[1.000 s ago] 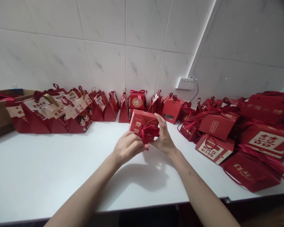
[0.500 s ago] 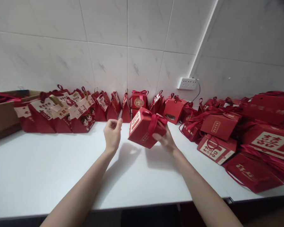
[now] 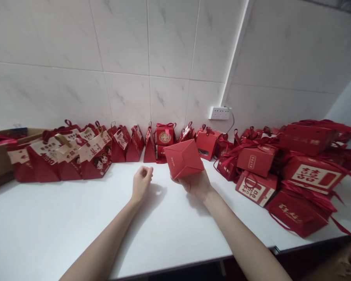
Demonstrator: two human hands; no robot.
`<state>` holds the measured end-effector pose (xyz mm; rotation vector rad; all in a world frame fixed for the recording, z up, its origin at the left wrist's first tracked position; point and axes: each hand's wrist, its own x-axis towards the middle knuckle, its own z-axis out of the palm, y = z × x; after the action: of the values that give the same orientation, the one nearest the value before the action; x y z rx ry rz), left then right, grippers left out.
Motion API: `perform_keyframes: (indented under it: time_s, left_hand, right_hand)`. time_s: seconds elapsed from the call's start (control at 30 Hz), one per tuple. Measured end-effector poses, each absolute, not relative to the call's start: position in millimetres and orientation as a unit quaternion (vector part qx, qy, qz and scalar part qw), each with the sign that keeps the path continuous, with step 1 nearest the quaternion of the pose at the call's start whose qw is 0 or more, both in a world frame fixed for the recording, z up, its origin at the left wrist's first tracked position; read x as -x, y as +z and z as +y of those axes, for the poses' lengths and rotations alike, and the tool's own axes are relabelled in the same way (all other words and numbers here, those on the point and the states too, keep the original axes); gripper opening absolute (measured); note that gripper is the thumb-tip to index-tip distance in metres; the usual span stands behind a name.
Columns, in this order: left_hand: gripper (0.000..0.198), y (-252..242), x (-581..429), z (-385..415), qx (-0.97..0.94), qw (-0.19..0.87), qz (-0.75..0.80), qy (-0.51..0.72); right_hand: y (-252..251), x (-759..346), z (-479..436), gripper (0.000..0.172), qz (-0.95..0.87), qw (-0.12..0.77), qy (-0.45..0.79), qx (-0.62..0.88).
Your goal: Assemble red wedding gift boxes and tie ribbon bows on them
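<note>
Centre of frame: the right hand (image 3: 196, 183) holds a red box (image 3: 183, 158) up off the tabletop (image 3: 61, 218), its fingers grasping the box from below. A plain face is turned toward us. The box appears folded and closed. We cannot tell its contents or see any ribbon from this side.

The left hand (image 3: 142, 182) sits just left of it, fingers curled in on nothing.

We judge the work well advanced. A row of tagged red pouches (image 3: 76, 156) lines the wall at left, and two bowed cube boxes (image 3: 164, 136) stand stacked at centre. A heap of larger red boxes (image 3: 280, 171) fills the right. All are closed, contents hidden.

A brown carton (image 3: 0, 164) at the far left edge shows red ribbon at its rim, and we see nothing deeper.
</note>
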<state>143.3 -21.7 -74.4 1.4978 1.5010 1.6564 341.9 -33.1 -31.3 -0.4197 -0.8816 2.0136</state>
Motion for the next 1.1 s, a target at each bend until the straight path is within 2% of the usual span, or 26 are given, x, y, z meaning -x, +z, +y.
perform_keyframes:
  time_s: [0.13, 0.27, 0.5, 0.6, 0.67, 0.77, 0.83, 0.9, 0.93, 1.0, 1.1]
  left_hand:
    - [0.028, -77, -140, -20, -0.563, 0.21, 0.553, 0.577]
    - [0.027, -74, -141, -21, -0.583, 0.211, 0.559, 0.551]
    - [0.025, -65, -139, -16, -0.646, 0.194, 0.575, 0.463]
    - [0.026, -63, -155, -20, -0.658, 0.154, 0.593, 0.438]
    - [0.028, -59, -185, -39, -0.681, 0.168, 0.548, 0.456]
    - [0.05, -46, -251, -94, -0.788, 0.235, 0.333, 0.461]
    - [0.072, -34, -295, -134, -0.821, 0.256, 0.202, 0.469]
    - [0.091, -23, -328, -164, -0.826, 0.27, 0.137, 0.475]
    - [0.094, -19, -340, -174, -0.825, 0.281, 0.126, 0.474]
    - [0.088, -13, -353, -185, -0.816, 0.313, 0.124, 0.47]
    - [0.055, -9, -357, -183, -0.793, 0.384, 0.139, 0.453]
  right_hand:
    - [-29, -344, -32, 0.059, -0.316, 0.457, 0.813, 0.173]
    - [-35, -359, -56, 0.064, -0.278, 0.516, 0.792, 0.17]
    - [-59, -447, -178, 0.047, -0.178, 0.682, 0.662, 0.253]
    - [-58, -482, -235, 0.051, -0.186, 0.706, 0.616, 0.295]
    - [-55, -494, -264, 0.055, -0.195, 0.714, 0.588, 0.326]
    - [-51, -494, -289, 0.056, -0.207, 0.71, 0.567, 0.364]
    - [-48, -487, -296, 0.055, -0.207, 0.7, 0.574, 0.371]
    - [-46, -479, -298, 0.055, -0.208, 0.695, 0.583, 0.366]
    - [-45, -476, -299, 0.054, -0.211, 0.695, 0.584, 0.363]
    - [-45, -472, -299, 0.053, -0.217, 0.696, 0.582, 0.36]
    - [-46, -470, -301, 0.054, -0.199, 0.696, 0.595, 0.35]
